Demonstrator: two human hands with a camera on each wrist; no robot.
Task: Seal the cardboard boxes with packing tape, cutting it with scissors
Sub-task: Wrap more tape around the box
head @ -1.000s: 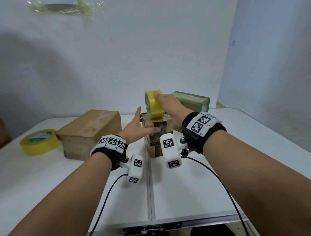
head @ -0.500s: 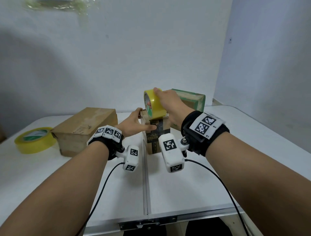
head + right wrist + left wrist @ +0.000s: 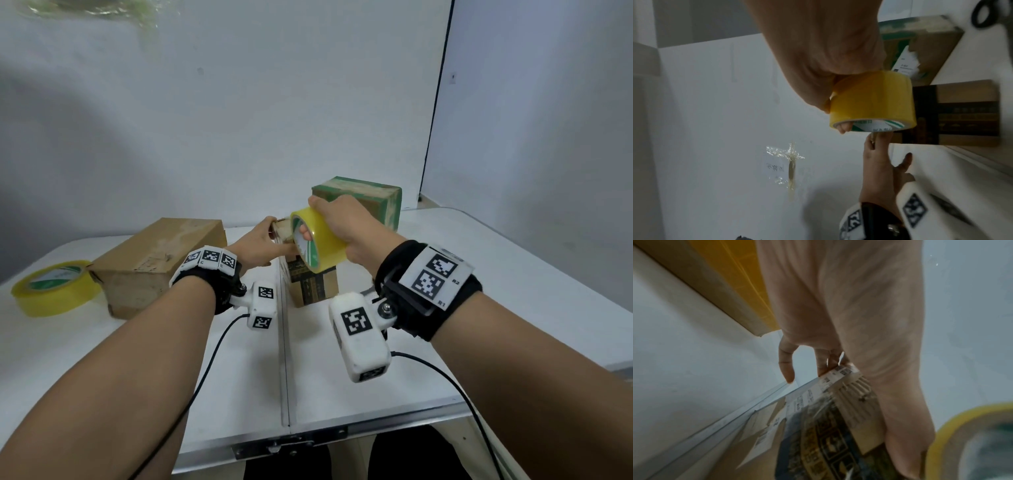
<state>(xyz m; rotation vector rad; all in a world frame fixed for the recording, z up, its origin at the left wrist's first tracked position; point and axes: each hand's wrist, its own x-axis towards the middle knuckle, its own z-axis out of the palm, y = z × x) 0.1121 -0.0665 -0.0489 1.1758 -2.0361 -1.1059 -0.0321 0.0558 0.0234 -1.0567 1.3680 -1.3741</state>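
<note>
A small brown box with a dark printed band (image 3: 313,287) stands at the table's middle. My right hand (image 3: 342,222) grips a yellow tape roll (image 3: 325,246) with fingers through its core, and holds it tilted on the box's top near edge. My left hand (image 3: 257,245) lies with straight fingers against the top left of the box. In the left wrist view the thumb (image 3: 906,451) presses the printed face (image 3: 818,443). Black scissors (image 3: 986,14) lie on the table beyond the green box. No pulled-out tape strip is plain to see.
A long brown box (image 3: 161,260) lies to the left, with a second yellow tape roll (image 3: 56,287) beside it. A green-edged box (image 3: 363,202) stands behind the small box. The white table (image 3: 479,274) has a seam (image 3: 282,342) down its middle.
My right hand has brought the roll lower and toward me over the box top, tilting it. My left hand has slid up from the front face to the top left edge.
</note>
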